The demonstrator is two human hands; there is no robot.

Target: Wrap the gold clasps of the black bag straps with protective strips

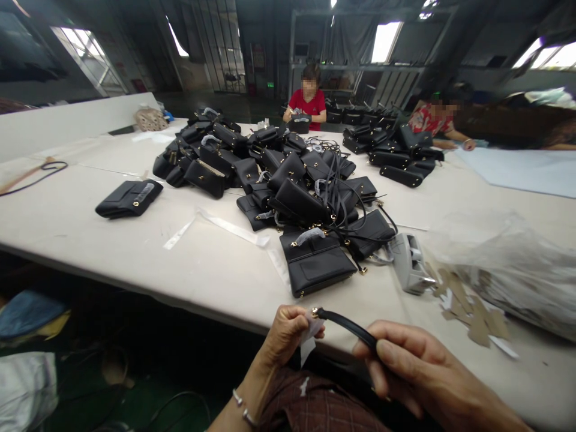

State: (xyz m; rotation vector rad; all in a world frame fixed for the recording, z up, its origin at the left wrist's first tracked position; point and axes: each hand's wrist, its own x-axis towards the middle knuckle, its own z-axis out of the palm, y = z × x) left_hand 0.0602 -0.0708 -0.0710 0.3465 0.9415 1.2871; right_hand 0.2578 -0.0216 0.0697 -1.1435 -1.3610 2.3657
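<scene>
A short black strap (pixel 346 324) with gold metal at its end stretches between my hands, over my lap at the table's front edge. My left hand (pixel 288 333) pinches a piece of thin white wrapping (pixel 309 343) beside the strap's gold end. My right hand (pixel 405 360) grips the strap between thumb and fingers; its far end is hidden by that hand. Just beyond lies a black handbag (pixel 317 270) with a plastic-wrapped handle, flat on the table.
A heap of black handbags (pixel 288 174) and straps covers the table's middle. At right are a grey tape dispenser (pixel 410 264), brown paper scraps (pixel 477 318) and a clear plastic bag (pixel 526 270). One bag (pixel 129 198) lies apart at left. Two people sit across the table.
</scene>
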